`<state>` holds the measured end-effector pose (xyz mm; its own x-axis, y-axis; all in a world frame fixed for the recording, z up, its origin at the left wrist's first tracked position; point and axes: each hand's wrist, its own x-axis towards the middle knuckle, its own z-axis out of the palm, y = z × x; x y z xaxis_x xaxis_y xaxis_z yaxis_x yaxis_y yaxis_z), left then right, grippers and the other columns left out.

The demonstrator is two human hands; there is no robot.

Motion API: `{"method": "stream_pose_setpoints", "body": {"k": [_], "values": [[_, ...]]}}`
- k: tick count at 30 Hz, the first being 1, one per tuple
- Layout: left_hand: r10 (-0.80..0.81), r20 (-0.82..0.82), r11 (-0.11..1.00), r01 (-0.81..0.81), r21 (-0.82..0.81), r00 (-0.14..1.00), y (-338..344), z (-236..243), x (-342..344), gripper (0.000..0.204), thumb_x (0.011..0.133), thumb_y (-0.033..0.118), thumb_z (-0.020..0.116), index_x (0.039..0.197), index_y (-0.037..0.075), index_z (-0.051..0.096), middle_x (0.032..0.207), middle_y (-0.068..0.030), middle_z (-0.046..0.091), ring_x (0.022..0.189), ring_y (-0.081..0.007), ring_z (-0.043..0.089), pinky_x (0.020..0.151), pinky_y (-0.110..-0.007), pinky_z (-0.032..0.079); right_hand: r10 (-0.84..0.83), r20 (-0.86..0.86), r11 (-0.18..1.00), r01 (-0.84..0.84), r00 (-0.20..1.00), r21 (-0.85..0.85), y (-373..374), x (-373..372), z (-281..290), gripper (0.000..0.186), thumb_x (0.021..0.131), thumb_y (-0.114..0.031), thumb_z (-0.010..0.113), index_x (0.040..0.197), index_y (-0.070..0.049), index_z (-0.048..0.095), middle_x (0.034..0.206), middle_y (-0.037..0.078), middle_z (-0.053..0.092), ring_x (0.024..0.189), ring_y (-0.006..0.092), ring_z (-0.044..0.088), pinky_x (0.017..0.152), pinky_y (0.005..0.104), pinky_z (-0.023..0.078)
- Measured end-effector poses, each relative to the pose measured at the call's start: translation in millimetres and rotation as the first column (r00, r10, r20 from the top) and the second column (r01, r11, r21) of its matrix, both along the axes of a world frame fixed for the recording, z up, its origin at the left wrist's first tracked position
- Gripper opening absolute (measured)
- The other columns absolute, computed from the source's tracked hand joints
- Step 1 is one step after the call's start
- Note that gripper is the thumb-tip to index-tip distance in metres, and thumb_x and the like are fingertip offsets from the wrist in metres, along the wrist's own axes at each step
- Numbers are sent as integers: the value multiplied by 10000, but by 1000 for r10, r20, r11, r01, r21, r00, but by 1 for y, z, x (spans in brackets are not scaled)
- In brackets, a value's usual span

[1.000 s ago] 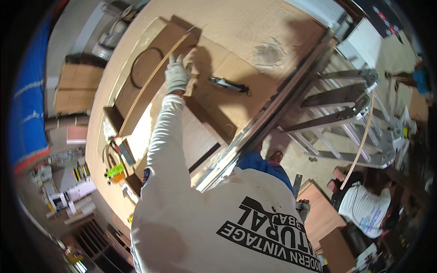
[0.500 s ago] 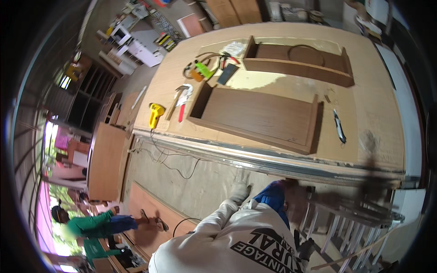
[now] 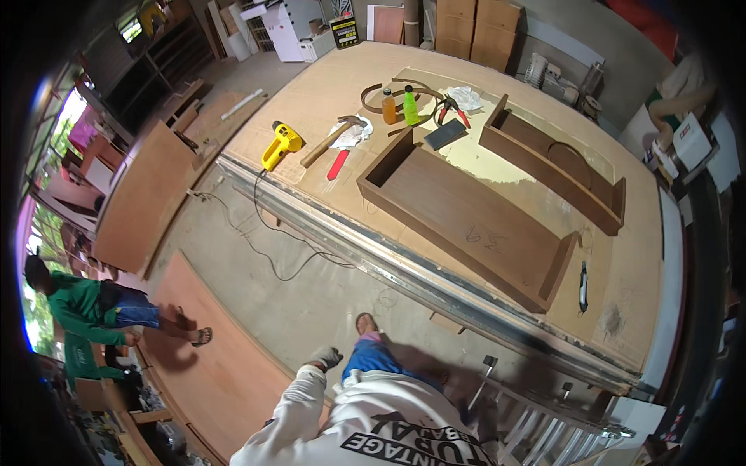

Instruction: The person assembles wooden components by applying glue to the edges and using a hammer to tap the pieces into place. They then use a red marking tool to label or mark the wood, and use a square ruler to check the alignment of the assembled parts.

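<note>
My left hand (image 3: 325, 356), in a grey glove, hangs over the floor beside my blue shorts, apart from the table. Its fingers look loosely curled, with nothing visible in them. A dark shape at the right of my white shirt seems to be my right hand (image 3: 487, 423); its fingers cannot be made out. On the table (image 3: 322, 81) lie two brown wooden open boxes, a nearer one (image 3: 466, 213) and a farther one (image 3: 556, 163). Left of them are a yellow heat gun (image 3: 281, 146), a hammer (image 3: 330, 141) and a red-handled tool (image 3: 338, 165).
An orange bottle (image 3: 388, 107), a green bottle (image 3: 410, 106), pliers (image 3: 454, 111) and a dark flat block (image 3: 445, 134) sit farther back. A utility knife (image 3: 583, 287) lies at right. Cord (image 3: 291, 273) trails over the floor. A ladder (image 3: 536, 427) stands lower right; a person in green (image 3: 85, 303) is at left.
My view has swung, so the table now sits tilted and farther right. My left hand has drawn back from near the table's edge, and its stretched fingers have curled.
</note>
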<state>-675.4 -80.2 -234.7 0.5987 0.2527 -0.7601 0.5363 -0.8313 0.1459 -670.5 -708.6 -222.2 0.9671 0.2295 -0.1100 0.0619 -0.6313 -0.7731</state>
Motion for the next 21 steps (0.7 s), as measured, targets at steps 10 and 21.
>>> {"method": "stream_pose_setpoints", "body": {"k": [10,21], "values": [[-48,961,869,486,-93,271,-54,246,233,746,797,232,762,1455,48,464,1501,-182,465,1389,-397,440,1126,-564,366,10,-792,198,775,610,600,331,273,334,449,1092,-434,449,1097,-18,618,858,99,624,828,238,639,791,395,543],[490,871,869,91,-486,-24,-61,198,347,384,732,2,698,1080,58,545,940,-189,563,886,-417,574,794,-474,478,248,-726,536,533,642,655,405,364,401,586,1037,-423,543,1380,50,500,1266,216,644,1045,319,663,830,429,552]]}}
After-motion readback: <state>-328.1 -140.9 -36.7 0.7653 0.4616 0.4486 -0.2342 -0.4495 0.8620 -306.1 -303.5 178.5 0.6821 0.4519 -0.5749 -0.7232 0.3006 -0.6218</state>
